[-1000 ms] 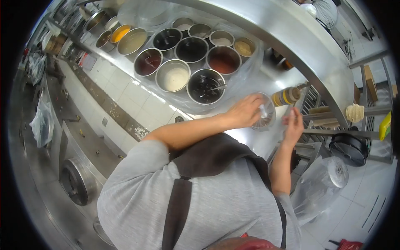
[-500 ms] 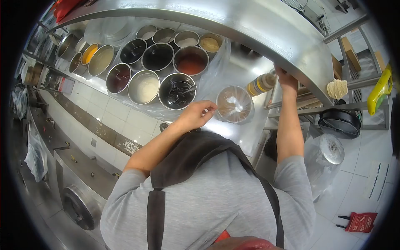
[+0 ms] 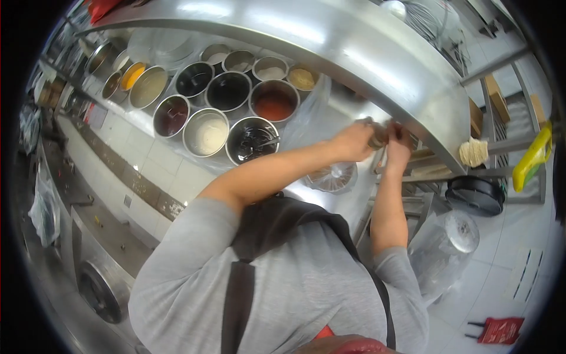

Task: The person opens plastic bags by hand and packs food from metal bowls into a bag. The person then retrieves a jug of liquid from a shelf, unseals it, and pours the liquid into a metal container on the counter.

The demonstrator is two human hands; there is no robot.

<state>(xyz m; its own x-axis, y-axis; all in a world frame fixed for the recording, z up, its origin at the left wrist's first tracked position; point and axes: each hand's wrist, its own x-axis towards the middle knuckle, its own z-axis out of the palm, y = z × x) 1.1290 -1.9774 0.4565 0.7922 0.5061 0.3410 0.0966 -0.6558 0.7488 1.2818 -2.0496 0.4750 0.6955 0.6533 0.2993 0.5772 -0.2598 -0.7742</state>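
My left hand (image 3: 354, 141) is closed around a banded yellow-brown cylinder (image 3: 378, 137), of which only a brownish end shows beside the fingers. Right beside it, my right hand (image 3: 399, 143) has its fingers pinched together by the cylinder's end; what they hold is too small to make out. Below my left wrist stands a round bowl (image 3: 335, 179) with clear plastic gathered over its top, partly hidden by my forearm. A metal pot of black contents with a spoon (image 3: 253, 140) stands left of the bowl.
Several metal pots stand on the plastic-covered counter, among them a white-filled one (image 3: 206, 133) and a red-brown one (image 3: 275, 101). A steel shelf (image 3: 330, 41) crosses above the counter. At the right are a rack, a black round pan (image 3: 475, 194) and a plastic-wrapped roll (image 3: 451, 236).
My left hand has moved from beside the covered bowl up and right to the banded cylinder. My right hand has come back from the shelf edge beside it. The view has shifted.
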